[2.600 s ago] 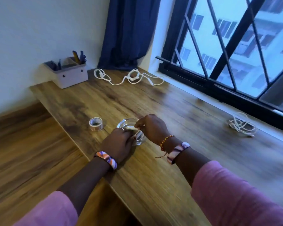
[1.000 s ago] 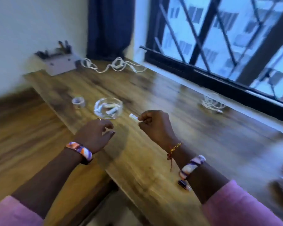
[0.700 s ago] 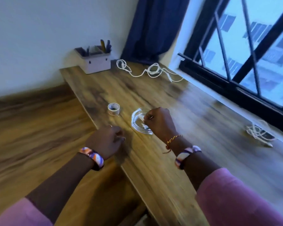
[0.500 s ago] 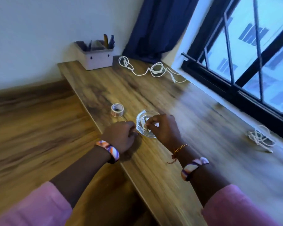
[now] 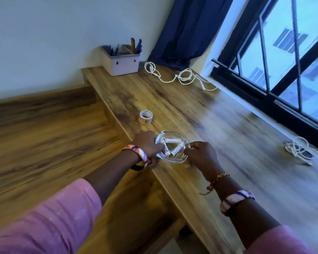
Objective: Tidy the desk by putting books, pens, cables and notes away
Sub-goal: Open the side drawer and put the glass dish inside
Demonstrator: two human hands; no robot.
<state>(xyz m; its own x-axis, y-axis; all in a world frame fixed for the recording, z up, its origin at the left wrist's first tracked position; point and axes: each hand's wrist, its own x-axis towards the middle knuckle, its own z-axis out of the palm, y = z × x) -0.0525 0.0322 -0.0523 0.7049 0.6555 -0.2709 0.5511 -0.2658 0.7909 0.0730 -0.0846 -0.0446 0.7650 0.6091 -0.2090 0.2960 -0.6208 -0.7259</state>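
A small clear glass bowl (image 5: 174,158) sits near the front edge of the wooden desk (image 5: 246,180), with several small white rolled pieces (image 5: 172,140) inside. My left hand (image 5: 147,144) grips the bowl's left rim and my right hand (image 5: 200,154) grips its right rim. A long white cable (image 5: 184,77) lies loose at the back of the desk. A second white cable (image 5: 299,149) lies bundled at the right, by the window.
A tape roll (image 5: 145,116) stands just beyond the bowl. A pale pen holder (image 5: 120,64) with pens sits in the back corner against the wall. A dark curtain (image 5: 185,30) hangs behind it; the window frame (image 5: 275,99) runs along the desk's right side.
My right hand dropped a small white piece into the bowl and moved from above the bowl to its right rim. My left hand closed in on the left rim.
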